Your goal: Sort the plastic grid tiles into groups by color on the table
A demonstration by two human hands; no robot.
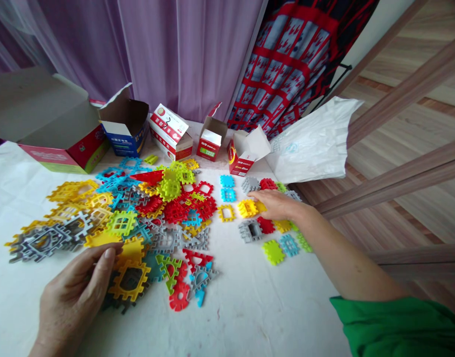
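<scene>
My left hand is at the near left of a heap of plastic interlocking tiles. Its thumb and forefinger are pinched together at the edge of a yellow interlocking tile. A yellow frame tile with a round opening lies just below the fingertips. My right hand reaches over the sorted tiles on the right, fingers closed around a smooth yellow tile beside a small stack of yellow tiles. The thumb is hidden. Near that hand lie a grey stack and a red tile.
The mixed heap, with red tiles and grey tiles, covers the left and middle. Sorted blue tiles and a lime tile lie right. Open boxes, including a blue box, and a white bag line the back.
</scene>
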